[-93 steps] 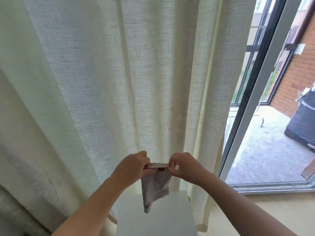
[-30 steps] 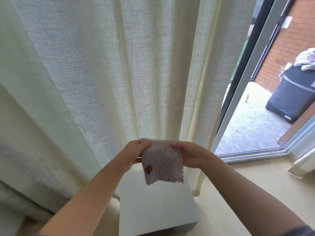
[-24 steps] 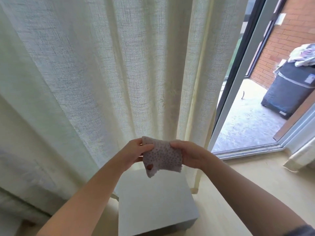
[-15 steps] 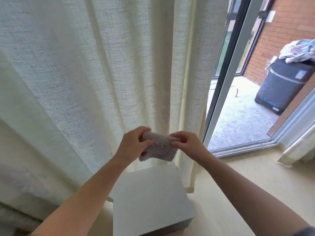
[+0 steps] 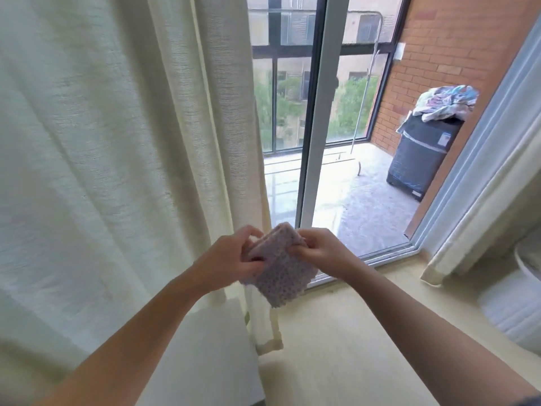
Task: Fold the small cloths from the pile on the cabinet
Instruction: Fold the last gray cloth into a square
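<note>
A small pinkish, dotted cloth [image 5: 281, 272] hangs doubled over in the air between my hands, above the floor just right of the white cabinet top [image 5: 210, 347]. My left hand [image 5: 231, 257] pinches its upper left part, fingers curled over the fold. My right hand [image 5: 319, 249] pinches the upper right edge. The cloth's folded top edge sits between my thumbs and its lower part droops below them. No pile of cloths shows in this view.
A cream curtain [image 5: 117, 142] hangs at left behind the cabinet. A sliding glass door [image 5: 316, 127] opens onto a balcony with a dark appliance [image 5: 421, 159] topped by laundry. A second curtain [image 5: 483, 206] and a white round object [image 5: 527, 288] stand at right on the beige floor.
The cloth went from hanging flat between my hands to doubled over. My view swung right, so the cabinet slid to the lower left and the balcony came into sight.
</note>
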Demonstrator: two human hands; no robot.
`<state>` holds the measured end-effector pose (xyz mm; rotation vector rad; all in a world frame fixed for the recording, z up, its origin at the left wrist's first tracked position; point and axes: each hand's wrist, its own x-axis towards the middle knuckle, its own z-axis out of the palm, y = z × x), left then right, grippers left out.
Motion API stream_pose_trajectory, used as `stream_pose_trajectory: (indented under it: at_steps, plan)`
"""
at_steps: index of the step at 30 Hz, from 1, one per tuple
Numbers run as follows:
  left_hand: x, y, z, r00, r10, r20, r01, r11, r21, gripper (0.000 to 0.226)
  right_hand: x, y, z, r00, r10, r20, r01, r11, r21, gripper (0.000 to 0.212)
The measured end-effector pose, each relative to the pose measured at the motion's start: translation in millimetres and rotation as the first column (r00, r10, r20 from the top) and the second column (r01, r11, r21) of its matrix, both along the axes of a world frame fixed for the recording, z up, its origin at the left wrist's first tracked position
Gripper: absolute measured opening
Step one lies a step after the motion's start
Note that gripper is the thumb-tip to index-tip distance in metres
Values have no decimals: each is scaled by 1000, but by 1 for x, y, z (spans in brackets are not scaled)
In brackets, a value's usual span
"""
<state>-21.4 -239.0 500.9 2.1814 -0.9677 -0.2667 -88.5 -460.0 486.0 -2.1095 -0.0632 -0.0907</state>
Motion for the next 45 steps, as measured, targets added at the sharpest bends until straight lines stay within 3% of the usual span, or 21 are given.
stream_pose_trajectory:
  at_steps: [2,6,10,14,18,25,29,34,36,38,41,43,45]
  plan:
    - [-8,-30,-9,994,38,103,-37,999,-12,20,-16,-38,-5,999,21,-41,-18,998,67,7]
    - [-21,-91,-16,986,-5,166,27,991,-128,18,-43,-90,-5,1000,9,30,-12,994,107,29]
    - [-35,-148,-9,956,-66,285,114,981,-155,22,-64,-141,2,985,-58,164,52,998,40,31]
    - [-36,-183,1,935,-167,313,235,952,-196,31,-79,-177,5,970,-48,237,70,994,-87,23]
    - [-21,-242,4,853,-341,395,389,920,-47,17,-87,-232,2,975,-93,204,128,978,-165,12]
    - [8,-356,-7,834,-373,407,413,911,-11,21,-73,-343,-6,987,-117,111,144,950,-278,7]
    - [32,-432,-6,817,-388,427,431,902,-5,29,-53,-422,-3,991,-133,28,135,929,-345,11]
    - [49,-540,-3,832,-381,402,422,907,-13,32,-46,-521,14,967,-255,-10,235,907,-350,33]
    - [45,-582,-3,872,-351,342,388,920,-45,33,-52,-557,15,940,-339,-33,320,914,-249,25]
    - [37,-624,-4,921,-302,247,331,940,-82,27,-63,-591,12,914,-391,-111,388,921,-44,21]
    - [23,-688,-5,953,-303,17,303,953,-1,28,-87,-644,5,879,-392,-272,441,885,147,13]
    - [8,-730,-10,929,-315,-192,327,945,31,13,-106,-682,-5,870,-366,-330,480,779,403,10]
    - [-20,-770,-16,820,-326,-470,315,943,-105,24,-128,-721,-15,863,-351,-362,504,590,631,17]
